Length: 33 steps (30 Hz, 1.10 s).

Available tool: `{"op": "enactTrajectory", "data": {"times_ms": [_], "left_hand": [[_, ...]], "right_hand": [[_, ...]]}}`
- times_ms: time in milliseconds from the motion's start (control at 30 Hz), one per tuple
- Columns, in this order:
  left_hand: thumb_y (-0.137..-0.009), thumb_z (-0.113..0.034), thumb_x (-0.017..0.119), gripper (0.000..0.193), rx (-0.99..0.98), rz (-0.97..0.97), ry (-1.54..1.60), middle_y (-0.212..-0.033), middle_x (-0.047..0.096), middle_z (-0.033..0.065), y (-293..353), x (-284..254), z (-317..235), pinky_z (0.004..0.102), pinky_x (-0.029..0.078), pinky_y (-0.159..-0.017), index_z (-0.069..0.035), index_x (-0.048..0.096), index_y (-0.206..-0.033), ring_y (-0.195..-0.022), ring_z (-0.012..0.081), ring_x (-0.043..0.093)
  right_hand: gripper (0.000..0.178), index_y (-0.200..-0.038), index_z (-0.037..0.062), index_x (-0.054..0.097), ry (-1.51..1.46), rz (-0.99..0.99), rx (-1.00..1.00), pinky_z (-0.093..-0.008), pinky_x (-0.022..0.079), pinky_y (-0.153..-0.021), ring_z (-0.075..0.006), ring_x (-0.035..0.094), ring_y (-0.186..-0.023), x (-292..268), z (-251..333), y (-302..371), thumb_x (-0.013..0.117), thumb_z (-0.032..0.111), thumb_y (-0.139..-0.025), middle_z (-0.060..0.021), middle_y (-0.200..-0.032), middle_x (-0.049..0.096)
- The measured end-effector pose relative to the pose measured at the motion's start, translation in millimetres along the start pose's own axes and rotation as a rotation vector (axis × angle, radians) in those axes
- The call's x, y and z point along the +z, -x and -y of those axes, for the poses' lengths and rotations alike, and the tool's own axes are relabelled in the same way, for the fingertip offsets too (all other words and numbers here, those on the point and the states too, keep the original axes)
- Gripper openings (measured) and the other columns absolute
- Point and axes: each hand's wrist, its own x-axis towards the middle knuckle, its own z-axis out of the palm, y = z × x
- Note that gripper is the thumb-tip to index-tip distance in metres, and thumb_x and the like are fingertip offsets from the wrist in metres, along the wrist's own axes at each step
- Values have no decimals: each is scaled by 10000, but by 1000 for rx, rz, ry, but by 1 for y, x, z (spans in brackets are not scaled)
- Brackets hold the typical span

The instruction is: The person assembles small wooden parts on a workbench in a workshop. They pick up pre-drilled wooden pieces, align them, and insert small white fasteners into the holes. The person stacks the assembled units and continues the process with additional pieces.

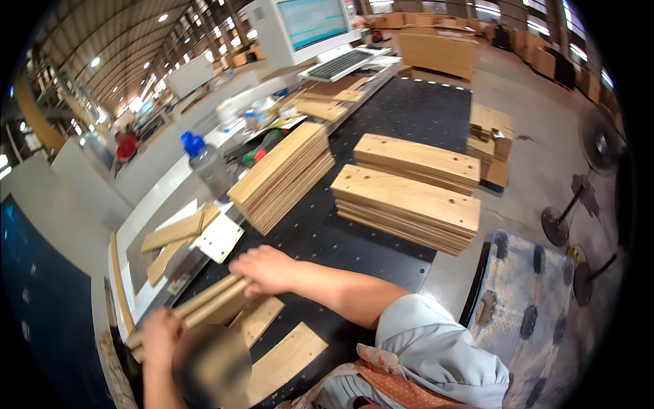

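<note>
Two wooden boards (212, 304) are grasped near opposite ends by the left hand (162, 334) and right hand (264, 268), fingers curled

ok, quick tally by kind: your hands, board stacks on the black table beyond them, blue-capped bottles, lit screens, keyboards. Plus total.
Hands: 2 (left hand, right hand), both on wooden boards
Board stacks: 3 (left one, far right one, near right one)
Blue-capped bottle: 1
Lit screen: 1
Keyboard: 1
Total: 8

Light-brown wooden boards (216, 300) stand side by side, edges upward.
</note>
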Motion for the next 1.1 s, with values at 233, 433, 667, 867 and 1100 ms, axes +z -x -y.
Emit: {"op": "enactTrajectory", "data": {"times_ms": [233, 433, 667, 867, 1100], "left_hand": [[-819, -265, 669, 477, 69, 293, 311, -1201, 542, 183, 83, 100, -98, 430, 449, -910, -40, 534, -1216, -1089, 313, 540], [-841, -300, 594, 353, 384, 81, 178, -1087, 605, 141, 86, 126, -195, 457, 443, -899, -75, 627, -1111, -1009, 312, 571], [-833, -219, 607, 465, 346, 268, 373, -1139, 571, 177, 80, 136, -225, 449, 440, -916, -39, 527, -1254, -1060, 328, 548], [-924, -204, 510, 374, 113, 405, 665, -1186, 564, 124, 69, 133, -217, 389, 473, -886, -53, 493, -1266, -1067, 246, 563], [-896, -190, 571, 318, 60, 370, 814, -1082, 586, 91, 75, 170, -184, 356, 493, -808, -62, 539, -1185, -939, 213, 583]], "right_hand": [[430, -997, 156, 591, 219, 327, -14, -386, 419, -774, -240, 585, -938, -69, 17, 117, 758, 384, -673, -26, -905, 604], [400, -984, 149, 604, 306, 432, 120, -508, 385, -887, -243, 561, -986, -95, 5, 180, 767, 328, -666, -18, -902, 603], [524, -1162, 110, 564, 278, 129, 192, -651, 281, -1040, -273, 431, -1250, -70, 1, 247, 758, 204, -684, -95, -1167, 526], [429, -1156, 53, 565, 2, -628, 287, -437, 415, -938, -341, 510, -1087, -22, 35, 294, 670, 79, -740, -146, -1157, 551], [238, -1032, 32, 614, -402, -467, 305, -391, 462, -810, -324, 569, -902, 13, 80, 325, 634, 110, -808, -131, -954, 621]]}}
